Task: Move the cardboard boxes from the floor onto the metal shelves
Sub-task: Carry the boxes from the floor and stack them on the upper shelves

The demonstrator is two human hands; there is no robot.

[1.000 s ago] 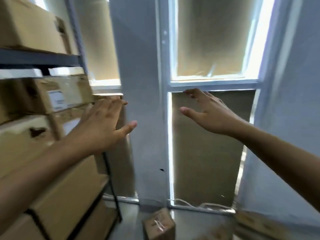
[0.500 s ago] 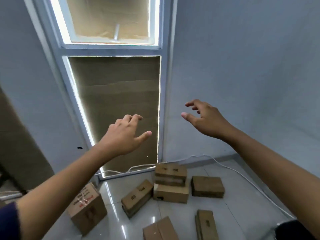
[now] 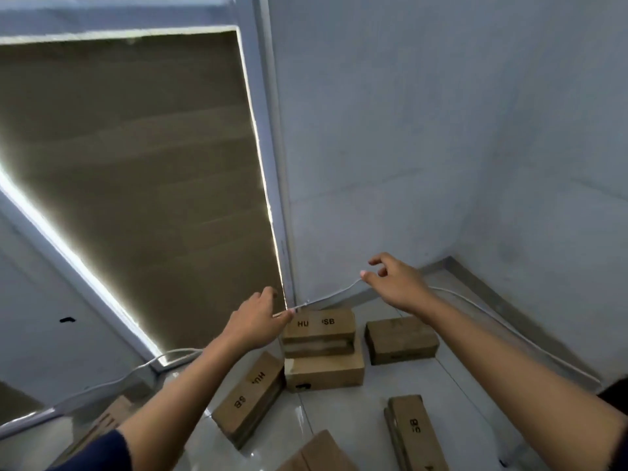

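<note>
Both hands — left hand (image 3: 255, 323) and right hand (image 3: 399, 283) — reach out empty with loosely spread fingers above cardboard boxes (image 3: 322, 348) lying on the floor (image 3: 452, 379) near its far corner

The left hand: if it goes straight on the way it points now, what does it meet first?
Probably the top box of the two-box stack: the left hand reaches forward and down with loose fingers, thumb tip over that box's near corner. Depth is unclear; it may be well above it.

Both forearms are bare; a dark navy sleeve (image 3: 102, 447) covers the left upper arm, dark fabric (image 3: 616, 392) the right.
</note>
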